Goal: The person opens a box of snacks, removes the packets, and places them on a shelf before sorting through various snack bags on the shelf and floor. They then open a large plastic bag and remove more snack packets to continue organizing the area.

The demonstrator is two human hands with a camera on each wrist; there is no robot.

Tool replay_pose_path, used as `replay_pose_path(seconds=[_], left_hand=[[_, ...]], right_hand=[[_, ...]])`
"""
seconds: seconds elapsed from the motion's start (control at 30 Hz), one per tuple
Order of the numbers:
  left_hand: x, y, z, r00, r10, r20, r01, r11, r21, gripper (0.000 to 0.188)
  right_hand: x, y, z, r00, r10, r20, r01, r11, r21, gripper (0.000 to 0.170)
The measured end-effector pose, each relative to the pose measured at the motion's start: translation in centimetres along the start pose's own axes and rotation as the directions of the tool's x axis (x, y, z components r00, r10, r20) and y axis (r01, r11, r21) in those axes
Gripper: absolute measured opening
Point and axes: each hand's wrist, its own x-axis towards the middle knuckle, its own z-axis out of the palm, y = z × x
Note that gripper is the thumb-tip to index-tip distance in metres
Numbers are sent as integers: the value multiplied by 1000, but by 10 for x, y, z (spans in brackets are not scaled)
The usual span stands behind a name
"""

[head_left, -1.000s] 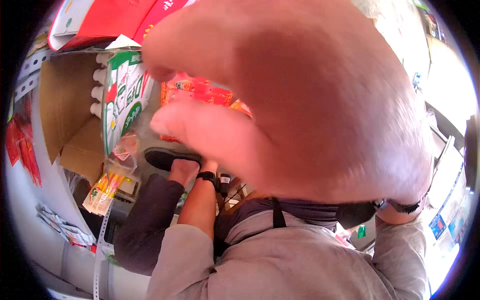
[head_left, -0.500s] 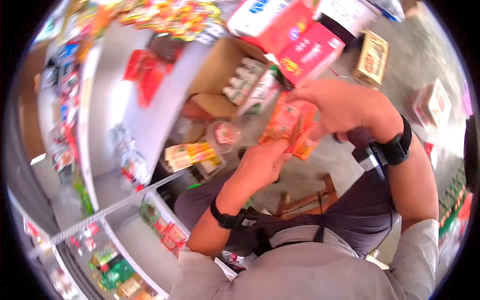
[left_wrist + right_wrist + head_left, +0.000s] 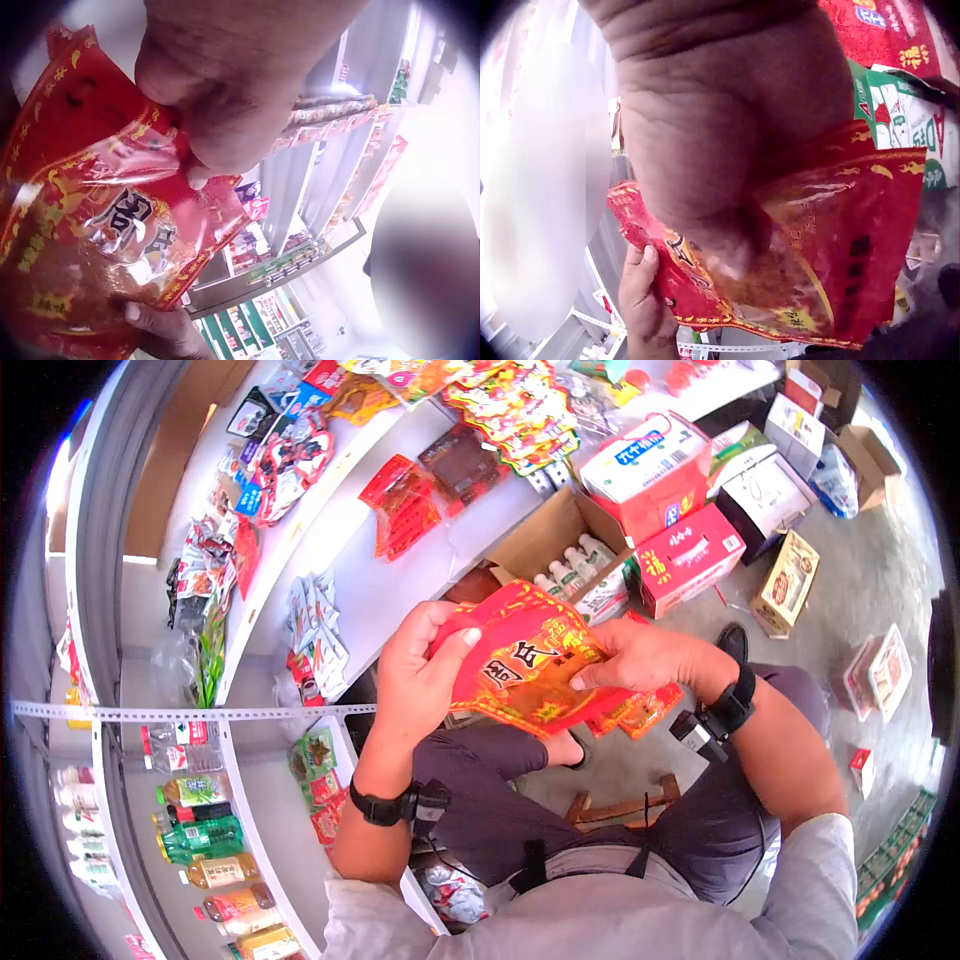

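Observation:
Two hands hold red and gold snack packets in front of the body. The left hand pinches the left edge of the front packet, thumb on its printed face. At its right edge the right hand grips with the thumb on the front; another packet shows below that hand. In the left wrist view the packet lies under the left hand, its clear window reflecting light. The right wrist view has the right hand over the packet, with the left fingers at its far edge.
White shelves with snack packets and bottles stand to the left. Ahead are an open carton of white bottles, a red box and a gold box. A wooden stool is between the legs.
The hand that filled the view a second ago has drawn back. Since half a second ago, the left hand has moved left and up, and the packet now faces the head camera, spread between both hands.

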Motion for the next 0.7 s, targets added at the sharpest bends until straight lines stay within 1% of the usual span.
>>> replay_pose_path(seconds=[0.03,0.07,0.1,0.13,0.17,0.23,0.27,0.3,0.37,0.4,0.5,0.53,0.6,0.63,0.67,0.7], left_hand=[[6,-5,-3,1000,-22,-7,22,999,-40,15],[15,-25,-15,1000,-6,29,4,999,42,16],[28,-46,-27,1000,-19,12,18,998,60,20],[44,-68,-38,1000,-31,-4,31,997,75,24],[58,-90,-50,999,-44,-19,46,995,89,28],[83,-132,-76,990,-128,-65,142,943,301,41],[94,-151,-89,982,-168,-90,191,896,401,47],[103,-170,-103,986,-131,-100,164,821,547,52],[125,-202,-126,994,-52,-95,107,605,789,62],[139,-216,-135,992,-61,-108,122,633,765,62],[193,-245,-149,997,-14,-72,68,557,828,55],[213,-259,-147,995,29,-95,64,550,832,50],[247,-257,-122,974,-125,-191,228,560,797,48],[260,-259,-107,952,-200,-233,305,552,776,48],[271,-272,-94,948,-181,-262,318,536,782,50],[277,-286,-85,947,-156,-281,320,549,772,49]], right_hand=[[4,4,0,1000,1,-25,-2,1000,-29,45],[8,9,-1,999,1,-51,-4,998,-58,44],[12,13,-3,997,2,-78,-8,996,-87,44],[15,14,-6,995,31,-97,-48,984,-171,46],[16,15,-10,987,70,-148,-101,971,-216,46],[20,17,-18,956,139,-257,-214,933,-290,46],[21,13,-21,933,176,-314,-262,930,-259,45],[23,13,-24,922,196,-333,-281,932,-229,44],[27,15,-33,896,240,-375,-320,933,-168,42],[30,27,-37,899,199,-390,-276,949,-154,41],[33,29,-46,875,264,-406,-325,942,-88,40],[34,28,-48,871,302,-389,-329,944,-2,41],[40,-6,-56,824,429,-369,-442,895,55,42],[43,-6,-60,825,433,-363,-442,895,63,43],[47,-7,-64,826,437,-356,-443,894,71,43],[47,3,-67,852,383,-356,-389,920,59,44]])
